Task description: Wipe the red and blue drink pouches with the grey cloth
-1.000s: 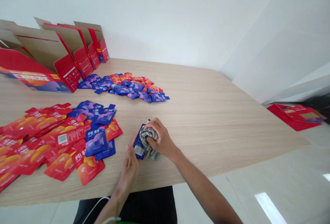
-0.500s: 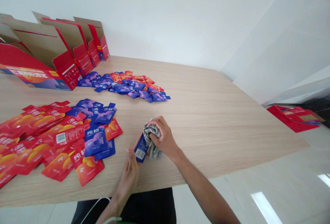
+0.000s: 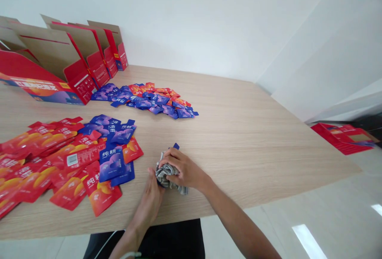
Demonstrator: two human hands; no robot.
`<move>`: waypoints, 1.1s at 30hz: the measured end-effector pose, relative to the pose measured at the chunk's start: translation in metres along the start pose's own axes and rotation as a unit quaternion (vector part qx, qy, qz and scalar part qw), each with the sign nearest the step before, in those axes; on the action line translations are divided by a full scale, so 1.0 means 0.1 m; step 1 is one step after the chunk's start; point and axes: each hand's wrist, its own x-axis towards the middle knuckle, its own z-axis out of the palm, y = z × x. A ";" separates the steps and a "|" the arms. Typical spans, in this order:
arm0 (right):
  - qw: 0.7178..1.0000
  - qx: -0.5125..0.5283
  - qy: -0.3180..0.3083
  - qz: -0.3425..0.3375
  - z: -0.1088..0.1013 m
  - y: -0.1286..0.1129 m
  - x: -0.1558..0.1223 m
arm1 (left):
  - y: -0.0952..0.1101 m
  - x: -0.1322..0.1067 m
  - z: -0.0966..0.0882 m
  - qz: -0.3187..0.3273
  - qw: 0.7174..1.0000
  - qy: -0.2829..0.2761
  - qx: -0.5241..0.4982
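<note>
My right hand [image 3: 187, 170] is closed round a crumpled grey striped cloth [image 3: 167, 174] and presses it down on a blue pouch. Only the top tab of that blue pouch [image 3: 176, 146] and a sliver at its lower end show; the cloth and my right hand cover the rest. At the pouch's lower left end, my left hand [image 3: 152, 196] grips its edge, thumb up. To the left lie several blue pouches [image 3: 111, 164], overlapping a larger spread of red pouches [image 3: 100, 191].
Open red cardboard boxes [image 3: 79, 82] stand in a row at the back left. Beside them lies a heap of smaller-looking blue and red pouches [image 3: 158, 100]. A red box [image 3: 343, 135] is on the floor past the right edge of the wooden table [image 3: 253, 143].
My right hand has moved the cloth down and left along the pouch. The barcode end is now covered, and the top tab has come into sight.
</note>
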 end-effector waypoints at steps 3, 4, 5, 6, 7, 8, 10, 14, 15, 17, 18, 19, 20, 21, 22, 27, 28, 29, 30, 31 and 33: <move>0.997 0.014 0.079 0.010 -0.02 0.01 0.00 | 0.12 -0.04 0.06 -0.081 0.989 -0.013 -0.123; 0.993 0.021 0.118 0.012 -0.04 0.01 0.00 | 0.18 -0.07 0.08 -0.101 0.982 -0.018 -0.156; 0.987 0.023 0.158 0.016 -0.07 0.00 0.00 | 0.24 -0.09 0.11 -0.112 0.978 -0.021 -0.174; 0.980 0.021 0.197 0.021 -0.10 -0.02 0.01 | 0.30 -0.12 0.13 -0.117 0.976 -0.023 -0.185; 0.972 0.013 0.232 0.031 -0.13 -0.04 0.01 | 0.35 -0.13 0.15 -0.116 0.974 -0.024 -0.191; 0.963 0.008 0.266 0.040 -0.16 -0.05 0.01 | 0.39 -0.15 0.16 -0.113 0.974 -0.024 -0.194; 0.947 0.005 0.317 0.051 -0.21 -0.08 0.01 | 0.43 -0.15 0.15 -0.109 0.974 -0.031 -0.195; 0.941 0.012 0.333 0.051 -0.25 -0.08 -0.01 | 0.40 -0.13 0.10 -0.086 0.983 -0.036 -0.161; 0.947 0.013 0.319 0.042 -0.25 -0.08 -0.02 | 0.39 -0.12 0.09 -0.080 0.985 -0.033 -0.148; 0.961 0.018 0.277 0.004 -0.24 -0.07 -0.03 | 0.38 -0.12 0.09 -0.067 0.990 -0.019 -0.124; 0.968 0.022 0.251 -0.019 -0.23 -0.06 -0.04 | 0.39 -0.12 0.09 -0.060 0.992 -0.013 -0.114; 0.974 0.024 0.221 -0.040 -0.22 -0.05 -0.04 | 0.40 -0.12 0.10 -0.052 0.993 -0.010 -0.106; 0.980 0.023 0.189 -0.054 -0.21 -0.04 -0.04 | 0.41 -0.12 0.11 -0.044 0.994 -0.010 -0.099; 0.985 0.017 0.157 -0.063 -0.19 -0.03 -0.05 | 0.42 -0.12 0.11 -0.037 0.995 -0.011 -0.094; 0.990 0.005 0.124 -0.066 -0.17 -0.01 -0.05 | 0.43 -0.11 0.12 -0.031 0.995 -0.013 -0.093; 0.996 -0.057 0.000 -0.063 -0.03 0.05 -0.06 | 0.40 -0.13 0.12 -0.013 0.990 -0.024 -0.136; 0.996 -0.058 -0.010 -0.064 0.00 0.06 -0.06 | 0.38 -0.13 0.13 -0.013 0.988 -0.021 -0.151; 0.996 -0.055 -0.016 -0.064 0.03 0.06 -0.06 | 0.36 -0.14 0.14 -0.015 0.985 -0.015 -0.170; 0.997 -0.050 -0.021 -0.060 0.05 0.06 -0.06 | 0.34 -0.14 0.14 -0.022 0.981 -0.007 -0.192; 0.997 -0.046 -0.029 -0.054 0.07 0.05 -0.06 | 0.32 -0.14 0.15 -0.031 0.976 0.001 -0.215; 0.997 -0.044 -0.045 -0.043 0.09 0.04 -0.06 | 0.30 -0.14 0.17 -0.049 0.965 0.020 -0.257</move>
